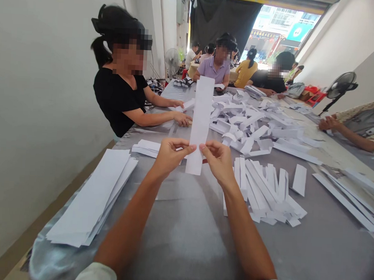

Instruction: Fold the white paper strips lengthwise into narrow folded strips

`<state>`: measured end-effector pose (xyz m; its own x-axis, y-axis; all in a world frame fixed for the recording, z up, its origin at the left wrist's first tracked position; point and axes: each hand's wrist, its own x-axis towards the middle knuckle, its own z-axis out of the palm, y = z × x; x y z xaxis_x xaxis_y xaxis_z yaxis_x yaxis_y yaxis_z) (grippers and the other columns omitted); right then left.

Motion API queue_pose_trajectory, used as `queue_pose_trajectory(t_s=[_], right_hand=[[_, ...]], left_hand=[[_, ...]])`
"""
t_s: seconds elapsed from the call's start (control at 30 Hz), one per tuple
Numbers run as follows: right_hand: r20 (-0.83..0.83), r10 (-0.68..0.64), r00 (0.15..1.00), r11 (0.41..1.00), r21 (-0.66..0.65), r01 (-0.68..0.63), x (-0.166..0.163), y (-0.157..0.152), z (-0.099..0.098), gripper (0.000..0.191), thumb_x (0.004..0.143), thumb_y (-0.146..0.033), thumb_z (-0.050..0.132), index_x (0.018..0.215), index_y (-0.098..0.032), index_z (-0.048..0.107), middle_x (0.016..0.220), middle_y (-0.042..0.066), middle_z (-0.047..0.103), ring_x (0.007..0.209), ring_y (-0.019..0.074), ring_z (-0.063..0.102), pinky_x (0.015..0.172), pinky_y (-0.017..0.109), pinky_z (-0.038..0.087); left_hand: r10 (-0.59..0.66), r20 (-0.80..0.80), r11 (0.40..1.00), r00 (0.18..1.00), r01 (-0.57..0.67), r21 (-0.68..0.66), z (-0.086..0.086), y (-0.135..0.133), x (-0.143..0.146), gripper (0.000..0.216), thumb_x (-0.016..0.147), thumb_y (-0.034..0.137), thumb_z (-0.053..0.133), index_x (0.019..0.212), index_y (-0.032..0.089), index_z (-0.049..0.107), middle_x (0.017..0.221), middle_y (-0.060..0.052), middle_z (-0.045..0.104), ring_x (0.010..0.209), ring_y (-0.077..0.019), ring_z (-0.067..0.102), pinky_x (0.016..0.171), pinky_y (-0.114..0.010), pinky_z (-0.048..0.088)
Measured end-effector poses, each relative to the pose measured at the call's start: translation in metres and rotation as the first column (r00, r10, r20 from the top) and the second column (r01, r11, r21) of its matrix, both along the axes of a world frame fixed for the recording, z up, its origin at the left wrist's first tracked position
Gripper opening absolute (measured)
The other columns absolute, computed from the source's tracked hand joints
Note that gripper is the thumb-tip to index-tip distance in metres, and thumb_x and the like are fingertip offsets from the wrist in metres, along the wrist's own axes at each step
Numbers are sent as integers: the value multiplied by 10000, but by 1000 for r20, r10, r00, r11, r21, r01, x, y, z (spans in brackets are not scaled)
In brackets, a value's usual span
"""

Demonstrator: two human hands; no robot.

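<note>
Table [182, 236]: shiny grey cloth; flat paper stack [90, 197] at left, heap of folded papers [241, 117] beyond the hands, folded strips [266, 190] beside the right forearm.
Room: white wall [45, 86] left, dark curtain [224, 25] behind, black fan [342, 85] right.
Red plastic item [317, 98]: near the fan, contents too small to tell.
White paper strip [201, 115]: upright above the table, between 2 hands.
Fingers: left hand [172, 156] and right hand [217, 160] each pinch 1 long edge.

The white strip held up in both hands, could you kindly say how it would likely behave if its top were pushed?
The strip is probably light and fairly stiff, since it stands straight above the left hand and right hand pinching it near its lower end. Its top might bend, as nothing supports it there.
</note>
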<state>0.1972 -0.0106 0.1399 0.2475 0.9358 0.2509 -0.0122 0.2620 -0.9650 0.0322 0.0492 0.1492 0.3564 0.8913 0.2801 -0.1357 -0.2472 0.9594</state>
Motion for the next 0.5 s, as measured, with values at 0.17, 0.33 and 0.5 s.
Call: queue_pose_trajectory(t_s=[0.17,0.33,0.5], right_hand=[[21,-11,1000,999,46,10,1,-1,-2,450,833,-619,853,794,-200,696,746,28,746,652,160,682,564,252,578],[16,69,998,997,-20,-68,1,-2,0,395,838,-570,869,884,-198,741,818,34,763,717,176,716,586,260,616],[2,24,1000,998,55,-24,3,-3,1,421,878,-587,837,821,-188,712,765,35,752,638,159,686,531,241,586]], left_hand=[[-16,2,1000,1000,16,-15,-2,4,-3,303,764,450,948,877,181,867,786,-42,733,627,-115,528,551,-235,428],[28,20,999,999,-28,15,-2,6,-3,304,773,471,936,798,180,853,698,-17,679,608,-109,498,566,-238,431],[-59,-24,998,998,59,-23,1,2,0,307,777,463,934,833,172,855,714,-27,694,621,-117,515,569,-238,430]])
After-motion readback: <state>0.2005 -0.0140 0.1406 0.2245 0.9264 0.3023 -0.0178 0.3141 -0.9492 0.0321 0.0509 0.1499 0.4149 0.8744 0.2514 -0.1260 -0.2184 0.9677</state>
